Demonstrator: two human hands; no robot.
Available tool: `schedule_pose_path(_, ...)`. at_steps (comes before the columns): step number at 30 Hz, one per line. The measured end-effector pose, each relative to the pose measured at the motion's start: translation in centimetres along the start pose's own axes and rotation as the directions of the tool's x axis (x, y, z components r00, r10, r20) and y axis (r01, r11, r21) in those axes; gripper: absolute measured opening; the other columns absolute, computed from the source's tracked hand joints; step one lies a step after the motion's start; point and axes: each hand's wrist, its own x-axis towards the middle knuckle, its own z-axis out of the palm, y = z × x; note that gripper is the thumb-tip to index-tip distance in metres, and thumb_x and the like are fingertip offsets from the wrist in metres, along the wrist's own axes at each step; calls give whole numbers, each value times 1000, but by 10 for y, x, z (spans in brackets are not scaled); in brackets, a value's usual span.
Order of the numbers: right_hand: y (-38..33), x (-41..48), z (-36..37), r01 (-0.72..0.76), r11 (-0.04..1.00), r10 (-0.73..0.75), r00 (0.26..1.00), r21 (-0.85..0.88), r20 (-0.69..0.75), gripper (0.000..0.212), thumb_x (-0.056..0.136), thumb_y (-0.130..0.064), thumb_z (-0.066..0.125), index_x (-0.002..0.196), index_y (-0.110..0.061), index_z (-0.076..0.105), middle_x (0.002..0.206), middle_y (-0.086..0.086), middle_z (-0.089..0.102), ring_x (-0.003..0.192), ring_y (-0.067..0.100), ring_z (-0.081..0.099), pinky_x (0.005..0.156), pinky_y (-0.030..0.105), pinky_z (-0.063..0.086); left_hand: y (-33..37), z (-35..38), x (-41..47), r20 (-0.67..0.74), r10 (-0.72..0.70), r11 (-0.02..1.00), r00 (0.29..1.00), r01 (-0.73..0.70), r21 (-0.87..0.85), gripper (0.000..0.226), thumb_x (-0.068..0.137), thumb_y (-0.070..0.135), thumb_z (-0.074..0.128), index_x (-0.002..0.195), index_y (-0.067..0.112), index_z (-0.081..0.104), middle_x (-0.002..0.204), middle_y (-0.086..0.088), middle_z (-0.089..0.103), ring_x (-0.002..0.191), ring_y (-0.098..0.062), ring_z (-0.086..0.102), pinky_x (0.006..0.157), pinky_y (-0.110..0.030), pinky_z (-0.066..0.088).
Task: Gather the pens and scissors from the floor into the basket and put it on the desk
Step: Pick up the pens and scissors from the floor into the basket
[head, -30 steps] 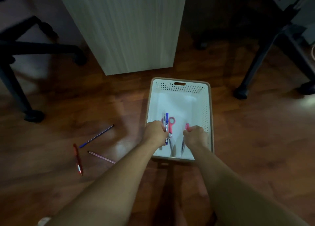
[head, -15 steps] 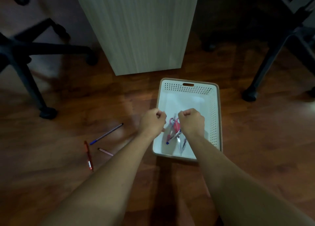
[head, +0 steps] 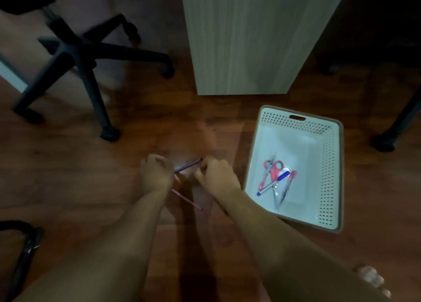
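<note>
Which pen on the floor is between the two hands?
The thin dark pen, lying aslant on the wooden floor between the left hand and right hand. The thin pink pen lies nearer, by the forearms.

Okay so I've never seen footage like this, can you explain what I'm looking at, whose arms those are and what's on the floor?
This is one view, from a camera worn on a person's head, looking down at their own bare arms. The left hand and right hand reach down to a wooden floor where a dark pen and a pink pen lie. Both hands are curled; whether either grips a pen yet is unclear. To the right stands a white basket holding red-handled scissors and a few pens. Behind are a pale desk panel and an office chair base.
</note>
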Motion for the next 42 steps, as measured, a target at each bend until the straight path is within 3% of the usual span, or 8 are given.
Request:
schedule_pose_path(5, -3, -14, 51, -52, 990, 76, 979, -128, 189, 41, 98, -37, 67, 129, -11, 66, 126, 20, 70, 118, 41, 70, 96, 44, 58, -60, 2, 5, 86, -300, 913, 950, 260, 315, 62, 89, 51, 62, 133, 8, 64, 138, -26, 65, 134, -46, 58, 114, -47, 45)
schedule_pose_path(8, 2, -25, 70, -15, 969, 75, 968, -246, 238, 42, 99, -28, 70, 135, -8, 61, 132, 20, 67, 123, 40, 68, 98, 45, 56, -69, 6, 7, 130, -375, 891, 918, 317, 325, 75, 86, 44, 81, 144, 8, 50, 149, -26, 55, 142, -48, 49, 113, -49, 44)
schedule_pose_path(19, 1, -25, 85, -37, 953, 94, 979, -299, 179, 34, 101, -17, 60, 131, -8, 71, 130, 18, 68, 119, 39, 72, 94, 43, 59, -70, 3, 13, 131, -398, 911, 908, 375, 172, 44, 86, 17, 79, 124, -1, 69, 126, -24, 73, 116, -43, 74, 85, -40, 58)
schedule_pose_path(24, -6, -8, 60, -109, 985, 121, 989, -136, 85, 41, 93, -36, 73, 122, -7, 71, 117, 20, 72, 110, 41, 72, 90, 44, 58, -33, -7, 23, 64, -289, 956, 955, 291, -29, 57, 85, 24, 84, 131, 0, 60, 131, -26, 70, 123, -44, 69, 100, -46, 55)
schedule_pose_path(31, -1, 30, -29, -166, 897, 271, 939, 409, -211, 24, 77, -35, 81, 94, -18, 75, 92, 7, 79, 81, 26, 78, 79, 35, 63, 74, 1, 22, 181, -46, 980, 982, 80, -185, 43, 91, 20, 79, 130, 12, 63, 127, -12, 74, 117, -31, 72, 91, -29, 51)
schedule_pose_path(34, 26, 48, -69, -206, 862, 369, 881, 462, -295, 28, 83, -38, 82, 97, -15, 83, 97, 7, 83, 90, 22, 77, 78, 24, 53, 119, 16, 1, 360, 77, 956, 930, 34, -292, 34, 96, 12, 75, 127, 17, 63, 114, -10, 73, 99, -29, 75, 92, -47, 64)
schedule_pose_path(37, 60, 47, -99, -244, 833, 432, 847, 496, -311, 25, 81, -37, 79, 80, -12, 82, 78, 9, 81, 81, 28, 80, 80, 41, 65, 151, 36, -28, 570, 118, 889, 813, 169, -425, 24, 99, 1, 69, 113, 17, 58, 118, -21, 72, 95, -34, 77, 90, -54, 65)
schedule_pose_path(42, 124, 27, -116, -428, 777, 580, 771, 462, -261, 22, 87, -23, 70, 72, -7, 76, 68, 6, 73, 65, 23, 71, 63, 29, 56, 174, 79, -69, 727, 172, 917, 664, 163, -365, 32, 98, -5, 67, 122, 12, 56, 113, -23, 69, 79, -25, 73, 63, -30, 65)
